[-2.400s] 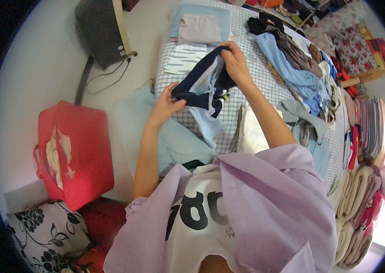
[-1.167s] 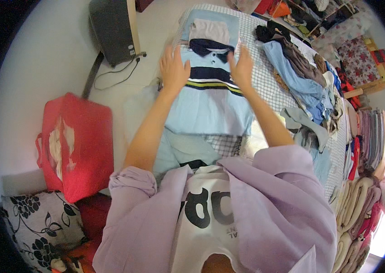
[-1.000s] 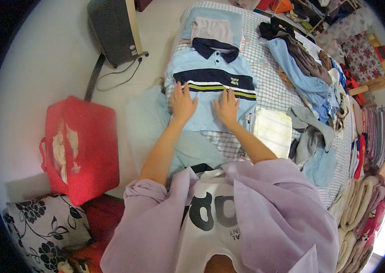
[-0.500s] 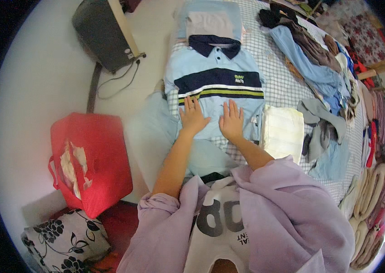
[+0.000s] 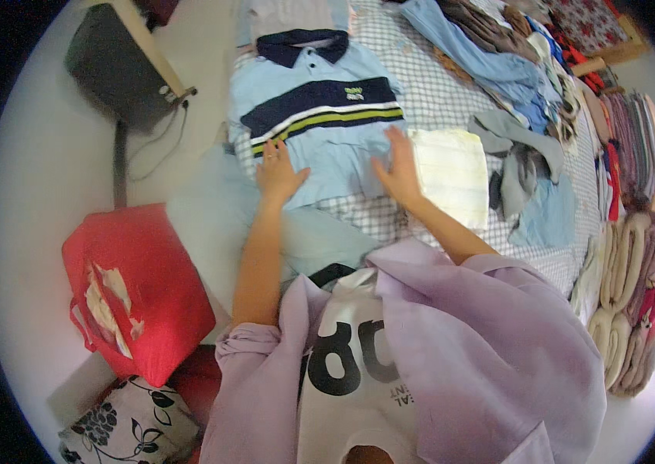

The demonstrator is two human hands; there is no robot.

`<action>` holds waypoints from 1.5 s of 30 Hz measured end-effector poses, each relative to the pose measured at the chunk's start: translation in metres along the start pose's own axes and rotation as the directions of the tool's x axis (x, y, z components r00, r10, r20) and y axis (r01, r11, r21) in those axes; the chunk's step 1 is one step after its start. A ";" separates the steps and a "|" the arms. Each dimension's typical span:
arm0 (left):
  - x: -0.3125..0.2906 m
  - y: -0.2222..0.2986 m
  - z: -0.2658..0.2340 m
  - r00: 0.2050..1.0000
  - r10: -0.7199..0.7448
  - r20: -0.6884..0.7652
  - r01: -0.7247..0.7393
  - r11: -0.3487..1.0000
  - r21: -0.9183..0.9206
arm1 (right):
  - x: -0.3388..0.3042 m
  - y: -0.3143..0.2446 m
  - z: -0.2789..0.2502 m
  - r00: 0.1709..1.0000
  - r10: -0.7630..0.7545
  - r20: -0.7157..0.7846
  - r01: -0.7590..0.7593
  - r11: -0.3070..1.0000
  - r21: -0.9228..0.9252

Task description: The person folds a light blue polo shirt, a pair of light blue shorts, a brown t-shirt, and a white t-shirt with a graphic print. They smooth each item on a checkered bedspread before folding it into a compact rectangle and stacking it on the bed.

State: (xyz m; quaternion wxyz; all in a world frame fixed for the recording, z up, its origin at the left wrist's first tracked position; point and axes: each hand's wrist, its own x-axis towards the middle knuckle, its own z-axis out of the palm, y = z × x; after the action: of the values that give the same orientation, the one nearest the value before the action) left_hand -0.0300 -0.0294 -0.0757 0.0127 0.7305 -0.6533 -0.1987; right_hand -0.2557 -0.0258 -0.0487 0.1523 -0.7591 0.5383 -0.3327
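Note:
A light blue polo shirt [image 5: 316, 158] lies face up on the checked bed cover [image 5: 451, 97]. It has a navy collar and a navy band with white and lime stripes across the chest. My left hand [image 5: 281, 176] rests flat on the lower left of the shirt, fingers stretched out. At the shirt's lower right edge is my right hand [image 5: 401, 172], its thumb and fingers apart. Neither hand grips anything. Just right of my right hand sits a folded cream cloth [image 5: 453, 174]. Above the collar lie folded pale garments [image 5: 296, 14].
Grey cloth [image 5: 528, 158] and a heap of clothes [image 5: 490, 54] cover the bed's right side. Folded blankets [image 5: 625, 301] are stacked at the far right. To the left stand a red bag [image 5: 165, 271], a flower-patterned cushion [image 5: 130, 425] and a dark case [image 5: 114, 69].
The whole view has shifted, so the bed appears farther up and left. My right hand has moved outward to the shirt's right edge; my left hand stays on its left side.

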 end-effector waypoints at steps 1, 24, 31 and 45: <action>-0.003 0.002 -0.004 1.000 -0.005 -0.019 0.005 1.000 0.007 | -0.004 0.015 -0.017 0.998 0.016 -0.065 -0.019 0.998 -0.055; 0.003 0.003 0.014 0.952 0.162 -0.258 -0.173 0.985 -0.020 | -0.050 0.104 -0.131 0.387 0.754 0.530 -0.912 0.230 0.338; -0.001 -0.003 0.016 0.952 0.164 -0.260 -0.177 0.984 -0.026 | -0.099 0.173 -0.179 0.314 0.816 0.485 -0.929 0.160 0.333; -0.043 -0.036 -0.035 0.899 0.335 0.282 -0.277 0.934 -0.226 | -0.029 0.049 -0.075 0.990 0.073 0.122 -0.048 0.979 -0.197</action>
State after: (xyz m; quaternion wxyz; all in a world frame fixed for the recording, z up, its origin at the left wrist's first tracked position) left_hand 0.0119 0.0083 -0.0420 0.0054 0.5728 -0.7331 -0.3667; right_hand -0.3472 -0.0078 -0.0329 0.1223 -0.7735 0.5799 -0.2246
